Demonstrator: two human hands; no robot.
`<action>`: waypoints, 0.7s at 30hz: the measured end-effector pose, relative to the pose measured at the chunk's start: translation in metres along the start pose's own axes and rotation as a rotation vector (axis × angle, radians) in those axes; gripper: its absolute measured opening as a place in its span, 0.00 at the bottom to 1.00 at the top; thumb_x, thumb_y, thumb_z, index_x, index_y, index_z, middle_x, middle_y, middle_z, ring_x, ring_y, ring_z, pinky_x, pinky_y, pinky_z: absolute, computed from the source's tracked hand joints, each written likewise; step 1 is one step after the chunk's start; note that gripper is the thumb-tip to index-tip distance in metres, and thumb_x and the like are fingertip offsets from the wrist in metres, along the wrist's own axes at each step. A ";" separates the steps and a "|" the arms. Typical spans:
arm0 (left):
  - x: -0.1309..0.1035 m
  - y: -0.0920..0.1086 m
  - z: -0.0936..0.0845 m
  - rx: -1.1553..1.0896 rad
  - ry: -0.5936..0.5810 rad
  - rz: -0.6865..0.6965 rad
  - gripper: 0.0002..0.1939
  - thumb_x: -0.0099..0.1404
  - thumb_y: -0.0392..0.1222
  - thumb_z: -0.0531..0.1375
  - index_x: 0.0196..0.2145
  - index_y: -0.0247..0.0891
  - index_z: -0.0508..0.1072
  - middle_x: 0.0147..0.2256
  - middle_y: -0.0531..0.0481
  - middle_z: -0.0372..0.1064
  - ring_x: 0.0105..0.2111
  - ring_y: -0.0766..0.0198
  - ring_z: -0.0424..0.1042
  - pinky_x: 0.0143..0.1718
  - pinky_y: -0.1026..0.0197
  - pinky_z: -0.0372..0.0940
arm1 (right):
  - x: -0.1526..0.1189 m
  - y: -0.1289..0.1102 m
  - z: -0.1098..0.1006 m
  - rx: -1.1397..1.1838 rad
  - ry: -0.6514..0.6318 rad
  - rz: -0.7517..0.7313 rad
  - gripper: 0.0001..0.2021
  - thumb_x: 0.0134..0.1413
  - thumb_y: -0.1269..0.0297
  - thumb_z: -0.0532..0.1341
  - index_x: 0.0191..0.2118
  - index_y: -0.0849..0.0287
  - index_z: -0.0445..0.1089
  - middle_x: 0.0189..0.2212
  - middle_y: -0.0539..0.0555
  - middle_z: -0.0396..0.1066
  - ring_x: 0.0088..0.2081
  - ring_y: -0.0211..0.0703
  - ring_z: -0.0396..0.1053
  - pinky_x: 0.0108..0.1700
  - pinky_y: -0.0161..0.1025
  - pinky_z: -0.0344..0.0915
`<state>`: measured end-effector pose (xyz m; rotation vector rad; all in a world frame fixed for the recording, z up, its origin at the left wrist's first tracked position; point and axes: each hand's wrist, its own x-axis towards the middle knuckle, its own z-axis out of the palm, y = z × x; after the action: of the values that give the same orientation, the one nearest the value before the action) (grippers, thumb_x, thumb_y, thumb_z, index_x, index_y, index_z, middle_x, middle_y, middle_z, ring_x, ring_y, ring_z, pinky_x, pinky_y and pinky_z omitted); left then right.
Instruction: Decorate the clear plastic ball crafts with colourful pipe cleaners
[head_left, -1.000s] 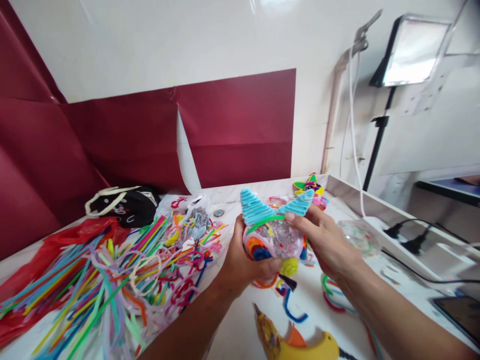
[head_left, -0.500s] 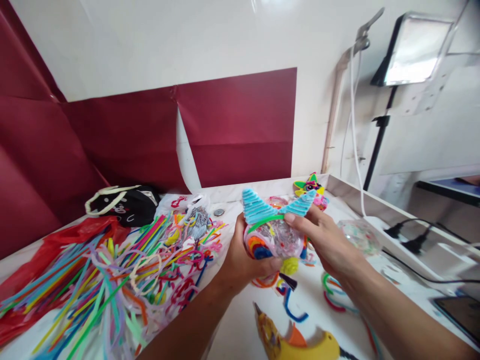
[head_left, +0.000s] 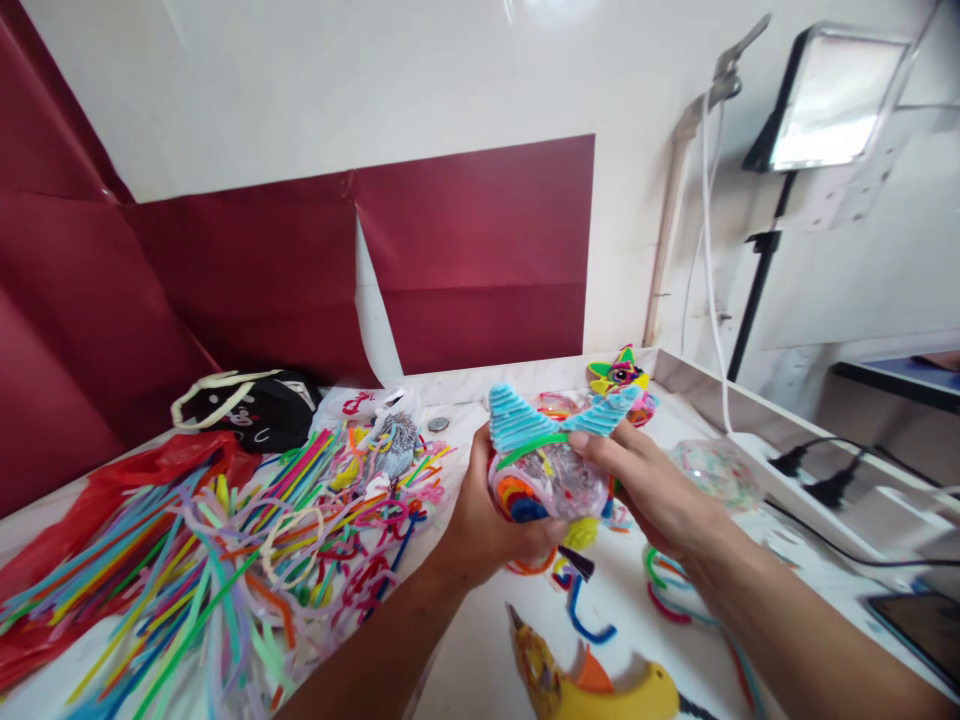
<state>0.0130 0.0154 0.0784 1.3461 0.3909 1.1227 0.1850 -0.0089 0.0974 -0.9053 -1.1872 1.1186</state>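
Both hands hold a round craft piece [head_left: 559, 475] made of coloured pipe cleaners, with a clear, shiny middle. Two light-blue ribbed ear shapes [head_left: 517, 418] stand on its top, above a green strip [head_left: 531, 448]. My left hand [head_left: 487, 520] wraps its left side, thumb across the lower front beside an orange and blue coil. On the right, my right hand [head_left: 637, 475] has its fingertips on the base of the right ear; its other fingers are partly hidden behind the piece. A yellow tuft [head_left: 583, 532] shows at the bottom.
A yellow glue gun [head_left: 600, 695] lies in front, near a bent blue pipe cleaner [head_left: 581, 615]. Heaped pipe cleaners [head_left: 247, 560] and a red bag [head_left: 97, 520] cover the left. Behind is a colourful craft figure [head_left: 619, 375]; at right, black plugs [head_left: 832, 487] and a phone [head_left: 919, 630].
The held piece has tilted slightly, its ears now a little lower and further right. Both hands keep their hold on it.
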 end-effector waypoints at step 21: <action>-0.001 -0.001 0.005 -0.122 0.011 -0.047 0.37 0.52 0.46 0.70 0.56 0.45 0.60 0.50 0.45 0.70 0.50 0.51 0.71 0.51 0.51 0.65 | 0.003 0.000 0.003 -0.012 0.037 0.053 0.16 0.49 0.56 0.64 0.44 0.54 0.73 0.46 0.51 0.75 0.48 0.52 0.70 0.39 0.39 0.68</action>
<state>0.0164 0.0123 0.0788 1.2185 0.3546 1.0984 0.1823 -0.0064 0.0981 -0.9682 -1.1465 1.1334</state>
